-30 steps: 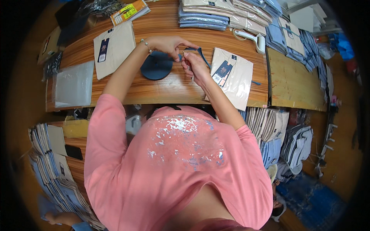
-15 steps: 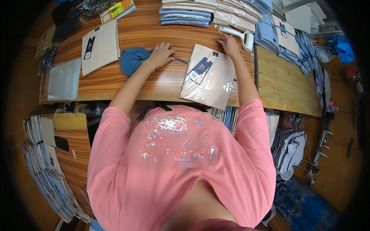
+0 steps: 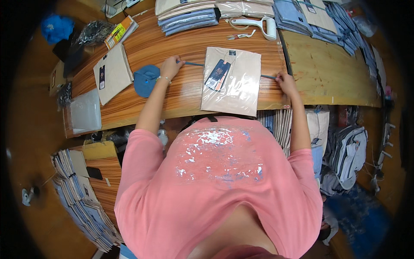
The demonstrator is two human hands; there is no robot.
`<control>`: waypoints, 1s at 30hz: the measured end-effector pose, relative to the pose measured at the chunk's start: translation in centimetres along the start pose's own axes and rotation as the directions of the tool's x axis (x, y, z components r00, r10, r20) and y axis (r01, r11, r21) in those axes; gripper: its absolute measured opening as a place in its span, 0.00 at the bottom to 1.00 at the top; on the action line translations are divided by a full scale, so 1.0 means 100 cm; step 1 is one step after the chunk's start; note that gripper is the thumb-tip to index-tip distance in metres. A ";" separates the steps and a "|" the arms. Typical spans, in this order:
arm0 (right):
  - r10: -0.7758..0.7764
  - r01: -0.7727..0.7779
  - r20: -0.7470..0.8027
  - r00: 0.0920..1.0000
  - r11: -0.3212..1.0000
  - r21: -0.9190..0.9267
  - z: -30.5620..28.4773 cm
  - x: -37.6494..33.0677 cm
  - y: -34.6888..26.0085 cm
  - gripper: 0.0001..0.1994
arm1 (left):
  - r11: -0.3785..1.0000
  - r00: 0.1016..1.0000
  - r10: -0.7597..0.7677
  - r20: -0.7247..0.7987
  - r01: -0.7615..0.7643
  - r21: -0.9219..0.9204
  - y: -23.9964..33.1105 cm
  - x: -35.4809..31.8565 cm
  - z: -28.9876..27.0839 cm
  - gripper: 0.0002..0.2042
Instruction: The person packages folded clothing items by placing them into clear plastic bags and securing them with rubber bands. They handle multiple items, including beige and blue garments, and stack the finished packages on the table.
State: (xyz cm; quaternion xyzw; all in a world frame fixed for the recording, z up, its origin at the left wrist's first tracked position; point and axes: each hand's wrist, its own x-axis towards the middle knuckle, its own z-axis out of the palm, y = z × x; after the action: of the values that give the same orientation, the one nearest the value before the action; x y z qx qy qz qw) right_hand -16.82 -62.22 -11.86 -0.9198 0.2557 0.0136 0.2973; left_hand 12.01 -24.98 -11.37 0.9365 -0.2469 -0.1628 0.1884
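Observation:
A folded beige garment in a clear plastic bag (image 3: 243, 82) lies flat on the wood-patterned table, with a dark hang tag (image 3: 219, 73) on its front. Beneath it runs a thin blue-grey ribbon (image 3: 194, 64), showing at both sides. My left hand (image 3: 170, 67) is closed with its fingers pinching the ribbon left of the bag. On the other side, my right hand (image 3: 286, 84) pinches the ribbon's right end. Just left of my left hand lies a flat round roll of the same blue-grey colour (image 3: 146, 81).
Thread snips (image 3: 241, 36) and a white lint roller (image 3: 270, 29) lie at the back. Stacked bagged garments (image 3: 189, 21) stand beyond them. Another beige garment (image 3: 114, 73) and clear plastic bags (image 3: 85, 111) are at the left. A bare yellowish board (image 3: 334, 64) adjoins the table's right side.
My right hand has come from the back near the lint roller to the ribbon's right end. The snips now lie on the table. The bagged garment sits straighter.

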 end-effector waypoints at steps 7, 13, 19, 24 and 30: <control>0.004 -0.007 0.110 0.994 1.000 0.025 -0.038 -0.017 -0.004 0.04 | 0.926 0.921 0.078 0.381 0.074 -0.370 -0.030 0.001 -0.027 0.19; -0.069 0.075 -0.064 0.996 0.991 0.107 -0.059 -0.027 -0.082 0.05 | 0.638 0.931 0.252 0.265 0.046 -0.769 0.022 -0.014 -0.063 0.14; -0.164 0.151 -0.117 0.980 0.982 -0.113 -0.036 -0.005 -0.116 0.06 | 0.217 0.948 0.319 -0.018 -0.092 -0.972 0.104 -0.023 -0.010 0.15; 0.034 -0.064 -0.151 0.988 0.979 -0.194 -0.020 0.009 -0.015 0.02 | -0.033 0.877 -0.424 -0.227 -0.265 -0.964 0.044 0.007 0.036 0.12; 0.072 -0.070 -0.178 0.981 0.997 0.019 -0.022 0.013 -0.013 0.04 | 0.248 0.698 -0.574 -0.428 -0.350 -0.903 0.014 0.004 0.048 0.10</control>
State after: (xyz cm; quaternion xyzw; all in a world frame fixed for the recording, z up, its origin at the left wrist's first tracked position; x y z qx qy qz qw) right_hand -15.34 -63.19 -9.57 -0.9057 0.3140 -0.0601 0.2784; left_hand 9.91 -27.64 -15.03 0.6159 0.0753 0.0777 0.7804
